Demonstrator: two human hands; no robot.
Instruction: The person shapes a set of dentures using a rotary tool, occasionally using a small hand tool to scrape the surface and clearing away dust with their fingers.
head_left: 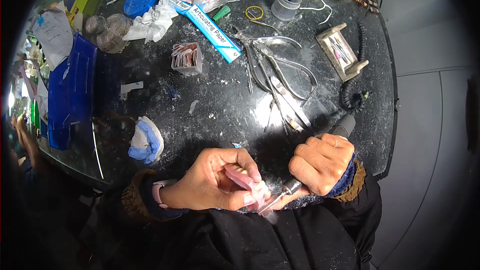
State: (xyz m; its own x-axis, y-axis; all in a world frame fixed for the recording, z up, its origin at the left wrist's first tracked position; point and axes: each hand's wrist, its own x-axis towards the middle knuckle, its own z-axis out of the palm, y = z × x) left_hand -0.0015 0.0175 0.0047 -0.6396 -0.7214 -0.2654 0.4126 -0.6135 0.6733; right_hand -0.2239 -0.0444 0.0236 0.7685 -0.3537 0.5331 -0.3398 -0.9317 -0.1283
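My left hand [202,185] is closed round a pink denture [239,177] with pale teeth, held low against the front of my black clothing. My right hand [320,165] wraps round a dark rotary handpiece [344,125], whose back end sticks out above the fist. Its thin metal bit meets the lower end of the denture, or sits right beside it; pale dust there blurs the contact. A dental cast [146,140] in white and blue rests on the bench to the left of my left hand.
Steel pliers [270,52] and slim metal tools lie mid-bench. Behind them are a blue-and-white carton [215,32], a clear cup [286,4] and a small square box [187,58]. A bur stand [342,51] is at right; a blue tray [75,87] is at left. Another person's arm [27,137] shows far left.
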